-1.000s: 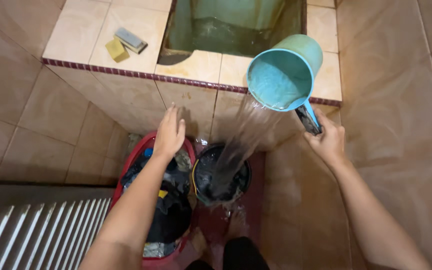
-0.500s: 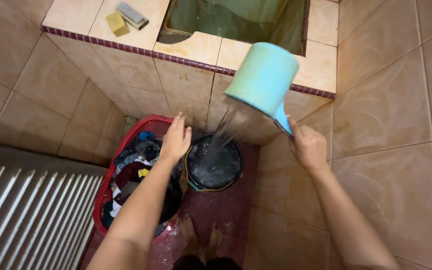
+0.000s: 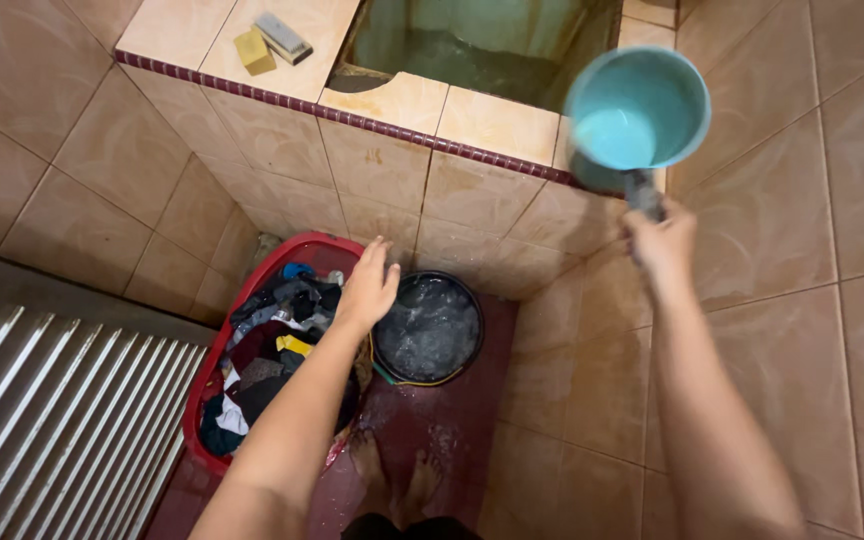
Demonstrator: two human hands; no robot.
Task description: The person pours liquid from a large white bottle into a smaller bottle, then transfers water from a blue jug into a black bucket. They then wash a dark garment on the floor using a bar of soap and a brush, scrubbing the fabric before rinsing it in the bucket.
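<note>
Red basket (image 3: 214, 372): lower left of centre, on the wet floor, packed with mixed clothes.
Left hand (image 3: 370, 287): centre of frame, fingers spread and flat, gripping nothing; it hangs over the seam where the basket's upper end meets the black bucket.
Black bucket (image 3: 429, 330): just right of that hand, touching the basket, holding frothy water.
Tiled tank (image 3: 497, 120): along the top, water inside, a yellow sponge (image 3: 253, 50) and a brush (image 3: 284, 38) on its ledge at upper left.
Right hand (image 3: 658, 238): right of centre, clenched round the dipper's handle.
Turquoise dipper (image 3: 636, 112): upper right, mouth towards the camera, handle running down into the fist; it sits above and right of the bucket, beside the tank's opening.
</note>
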